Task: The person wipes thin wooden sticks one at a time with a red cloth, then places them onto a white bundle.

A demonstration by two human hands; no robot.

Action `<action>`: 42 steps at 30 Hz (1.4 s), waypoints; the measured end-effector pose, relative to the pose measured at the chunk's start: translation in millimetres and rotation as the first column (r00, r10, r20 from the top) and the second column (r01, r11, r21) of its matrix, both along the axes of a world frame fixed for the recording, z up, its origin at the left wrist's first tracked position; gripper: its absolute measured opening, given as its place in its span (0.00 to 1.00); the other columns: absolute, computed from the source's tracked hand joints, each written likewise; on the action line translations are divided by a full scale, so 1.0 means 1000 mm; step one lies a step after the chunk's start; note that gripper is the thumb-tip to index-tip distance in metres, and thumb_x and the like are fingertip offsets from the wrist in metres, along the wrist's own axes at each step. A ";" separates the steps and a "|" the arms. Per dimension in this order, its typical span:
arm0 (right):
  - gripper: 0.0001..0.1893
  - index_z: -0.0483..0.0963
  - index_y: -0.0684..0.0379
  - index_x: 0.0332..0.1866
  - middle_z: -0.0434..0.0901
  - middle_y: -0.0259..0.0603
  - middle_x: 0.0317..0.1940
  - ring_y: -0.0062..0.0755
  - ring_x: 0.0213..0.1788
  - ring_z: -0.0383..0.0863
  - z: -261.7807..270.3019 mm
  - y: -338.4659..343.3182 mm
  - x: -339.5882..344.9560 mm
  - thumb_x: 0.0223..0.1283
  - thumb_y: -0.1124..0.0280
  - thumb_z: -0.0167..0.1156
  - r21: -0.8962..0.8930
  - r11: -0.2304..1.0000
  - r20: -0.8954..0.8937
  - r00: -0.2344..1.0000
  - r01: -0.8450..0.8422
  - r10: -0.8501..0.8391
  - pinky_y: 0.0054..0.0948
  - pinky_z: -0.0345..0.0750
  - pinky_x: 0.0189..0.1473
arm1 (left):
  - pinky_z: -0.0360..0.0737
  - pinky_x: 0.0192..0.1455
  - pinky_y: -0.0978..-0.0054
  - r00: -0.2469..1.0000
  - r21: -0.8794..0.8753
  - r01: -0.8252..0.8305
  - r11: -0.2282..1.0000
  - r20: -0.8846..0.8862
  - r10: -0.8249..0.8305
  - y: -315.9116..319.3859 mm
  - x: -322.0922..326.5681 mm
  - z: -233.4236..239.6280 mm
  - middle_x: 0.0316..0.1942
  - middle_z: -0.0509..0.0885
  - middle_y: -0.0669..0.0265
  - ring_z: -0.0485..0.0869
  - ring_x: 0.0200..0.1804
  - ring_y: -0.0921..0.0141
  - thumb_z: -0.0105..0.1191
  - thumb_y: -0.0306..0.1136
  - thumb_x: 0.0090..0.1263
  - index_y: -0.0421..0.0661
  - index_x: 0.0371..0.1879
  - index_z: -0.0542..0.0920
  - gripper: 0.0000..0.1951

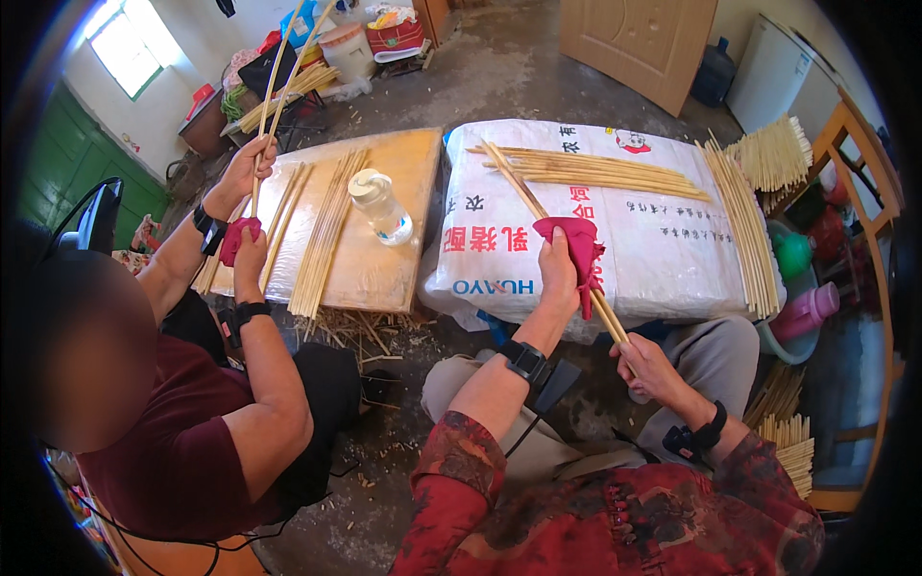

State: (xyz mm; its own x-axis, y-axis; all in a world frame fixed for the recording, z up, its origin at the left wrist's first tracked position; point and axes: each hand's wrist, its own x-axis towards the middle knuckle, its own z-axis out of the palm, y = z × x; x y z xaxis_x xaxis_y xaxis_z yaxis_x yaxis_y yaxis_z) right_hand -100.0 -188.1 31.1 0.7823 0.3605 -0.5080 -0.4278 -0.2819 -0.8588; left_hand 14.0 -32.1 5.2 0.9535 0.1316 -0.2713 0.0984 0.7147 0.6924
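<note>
My left hand is closed around a magenta cloth, which wraps the middle of a few thin wooden sticks. Below it, my right hand grips the near ends of the same sticks. They slant up and left over a table covered with white woven sacking that bears printed writing. Behind the cloth, a row of loose sticks lies across the cover. Another row of sticks rests along the table's right edge.
At left, a co-worker's hands hold sticks and a magenta cloth. Their plastic-covered table carries sticks and a clear bottle. Stick bundles and a wooden frame stand on my right, near a basin with a pink jug.
</note>
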 end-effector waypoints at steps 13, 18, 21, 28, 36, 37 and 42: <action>0.14 0.63 0.58 0.37 0.63 0.32 0.16 0.17 0.12 0.58 -0.010 0.015 0.009 0.64 0.58 0.38 0.092 0.995 -0.075 0.996 0.045 -0.038 0.17 0.59 0.12 | 0.73 0.18 0.79 0.998 0.042 0.068 0.997 0.011 -0.068 -0.007 -0.005 0.003 0.23 0.74 0.66 0.73 0.19 0.75 0.36 0.42 0.69 0.43 0.33 0.68 0.14; 0.16 0.65 0.61 0.41 0.68 0.35 0.19 0.21 0.17 0.67 -0.002 0.013 0.008 0.64 0.58 0.39 0.042 0.998 0.014 0.998 -0.055 0.054 0.19 0.67 0.19 | 0.72 0.17 0.80 0.999 0.077 0.019 0.997 0.037 -0.021 -0.006 -0.005 -0.001 0.22 0.74 0.67 0.73 0.19 0.76 0.37 0.41 0.69 0.43 0.31 0.68 0.13; 0.19 0.63 0.62 0.49 0.72 0.38 0.31 0.25 0.30 0.74 -0.004 -0.027 0.021 0.62 0.57 0.42 -0.121 0.978 0.207 0.959 -0.172 0.194 0.23 0.73 0.32 | 0.71 0.15 0.79 0.997 0.031 0.078 0.996 0.027 -0.079 -0.002 -0.009 0.014 0.20 0.73 0.66 0.72 0.17 0.76 0.37 0.41 0.69 0.43 0.30 0.68 0.14; 0.23 0.64 0.63 0.53 0.69 0.45 0.49 0.30 0.48 0.72 0.170 -0.063 0.064 0.57 0.57 0.45 0.145 0.977 0.808 0.551 0.154 -0.207 0.25 0.71 0.44 | 0.69 0.15 0.81 0.991 0.152 0.129 0.980 0.023 -0.134 -0.003 -0.010 -0.004 0.20 0.74 0.66 0.71 0.16 0.76 0.37 0.40 0.68 0.42 0.32 0.69 0.13; 0.22 0.64 0.63 0.52 0.69 0.44 0.47 0.30 0.46 0.72 0.169 -0.039 -0.041 0.58 0.57 0.44 -0.082 0.994 0.979 0.180 -0.078 0.095 0.25 0.71 0.43 | 0.68 0.15 0.80 0.956 0.282 0.282 0.917 -0.006 -0.292 -0.025 -0.012 -0.007 0.20 0.73 0.66 0.71 0.16 0.76 0.36 0.40 0.68 0.42 0.32 0.67 0.13; 0.22 0.64 0.63 0.52 0.69 0.44 0.47 0.30 0.46 0.72 0.164 -0.033 -0.046 0.58 0.57 0.44 -0.086 0.992 0.979 0.179 -0.087 0.101 0.25 0.71 0.43 | 0.68 0.13 0.80 0.961 0.352 0.230 0.907 0.065 -0.269 -0.029 -0.006 -0.016 0.19 0.73 0.66 0.71 0.15 0.76 0.36 0.40 0.68 0.42 0.32 0.67 0.13; 0.22 0.64 0.63 0.51 0.69 0.44 0.46 0.30 0.45 0.72 0.143 -0.029 -0.049 0.58 0.57 0.44 -0.080 0.992 0.966 0.238 -0.100 0.102 0.25 0.71 0.42 | 0.68 0.11 0.79 0.951 0.312 0.290 0.905 0.014 -0.309 -0.032 -0.007 -0.019 0.18 0.72 0.64 0.70 0.13 0.75 0.36 0.40 0.68 0.42 0.31 0.66 0.13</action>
